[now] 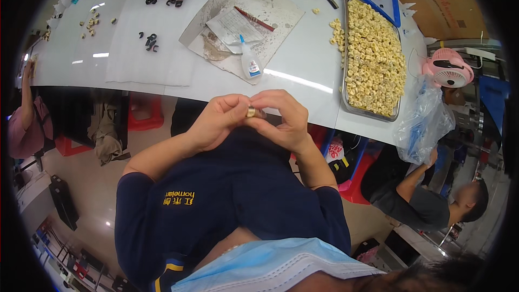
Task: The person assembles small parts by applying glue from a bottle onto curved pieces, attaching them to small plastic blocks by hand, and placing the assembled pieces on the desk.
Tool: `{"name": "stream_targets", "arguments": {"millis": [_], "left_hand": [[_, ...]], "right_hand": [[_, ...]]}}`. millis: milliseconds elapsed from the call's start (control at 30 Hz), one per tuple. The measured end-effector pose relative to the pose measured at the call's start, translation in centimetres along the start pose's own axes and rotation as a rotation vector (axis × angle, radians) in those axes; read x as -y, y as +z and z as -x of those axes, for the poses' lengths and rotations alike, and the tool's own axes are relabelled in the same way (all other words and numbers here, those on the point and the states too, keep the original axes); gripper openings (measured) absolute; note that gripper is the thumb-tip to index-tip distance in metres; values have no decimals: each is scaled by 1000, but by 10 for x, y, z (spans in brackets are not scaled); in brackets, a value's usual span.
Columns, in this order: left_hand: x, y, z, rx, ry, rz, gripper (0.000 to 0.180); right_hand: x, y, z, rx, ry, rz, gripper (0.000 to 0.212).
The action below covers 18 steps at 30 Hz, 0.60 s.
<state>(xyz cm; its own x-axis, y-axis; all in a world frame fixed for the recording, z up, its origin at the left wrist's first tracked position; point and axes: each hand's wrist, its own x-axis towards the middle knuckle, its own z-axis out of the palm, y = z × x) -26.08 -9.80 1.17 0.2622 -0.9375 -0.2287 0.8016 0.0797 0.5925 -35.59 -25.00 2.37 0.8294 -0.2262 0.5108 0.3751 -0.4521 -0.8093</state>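
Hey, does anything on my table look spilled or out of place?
Yes, mildly: some loose yellow pieces lie on the tabletop left of the heaped tray, as if spilled over. The board under the bottle also looks stained.

A: ok what else is in view?
B: lol, pink fan on the right, clear plastic bag just below it, brown cardboard box above.
A: anywhere to sit?
B: yep, red stool at left. Also someone in a dark top, far right.
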Motion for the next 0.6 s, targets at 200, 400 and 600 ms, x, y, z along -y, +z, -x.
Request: {"name": "stream_targets", "arguments": {"millis": [200, 400, 600], "left_hand": [[1, -3, -3, -14, -16, 123, 29], [-1, -9, 0, -38, -8, 171, 29], [-18, -22, 9, -58, 12, 170, 25]], "right_hand": [[-2, 4, -1, -1, 21, 126, 29], [-2, 13, -8, -20, -47, 222, 29], [-5, 30, -17, 1, -44, 200, 32]]}}
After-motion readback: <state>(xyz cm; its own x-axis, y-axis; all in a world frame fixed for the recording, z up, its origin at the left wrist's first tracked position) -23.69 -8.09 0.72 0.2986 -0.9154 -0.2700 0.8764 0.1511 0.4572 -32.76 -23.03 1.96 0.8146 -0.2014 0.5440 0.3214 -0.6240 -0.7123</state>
